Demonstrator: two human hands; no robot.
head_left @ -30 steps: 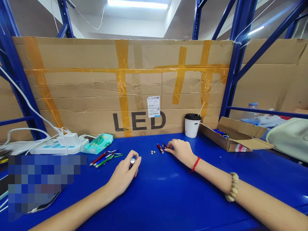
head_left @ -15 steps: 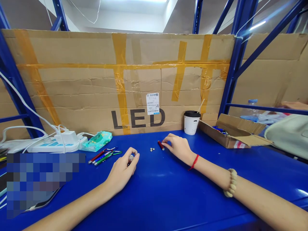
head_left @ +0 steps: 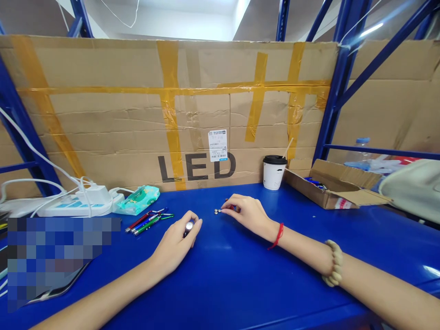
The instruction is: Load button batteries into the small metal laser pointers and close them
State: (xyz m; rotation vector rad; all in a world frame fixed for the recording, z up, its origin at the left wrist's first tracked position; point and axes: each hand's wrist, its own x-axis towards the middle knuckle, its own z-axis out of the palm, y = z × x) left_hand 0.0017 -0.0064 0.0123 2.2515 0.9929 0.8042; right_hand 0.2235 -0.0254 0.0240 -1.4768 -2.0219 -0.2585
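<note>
A short dark cylinder (head_left: 188, 229) sits in the curled left hand (head_left: 173, 243), its round silvery end (head_left: 189, 225) tipped upward. Small shiny silver pieces (head_left: 216, 211) (button-like in shape) lie close together toward the far edge of the bench (head_left: 237, 284), just beside the right hand (head_left: 250, 212). There, mostly hidden by that hand, shows a red object (head_left: 233, 207), perhaps a tube.

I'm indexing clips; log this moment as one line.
left hand: holds silver-ended cylinder | right hand: by silver discs, contact unclear | left side: red, blue, green tubes
</note>
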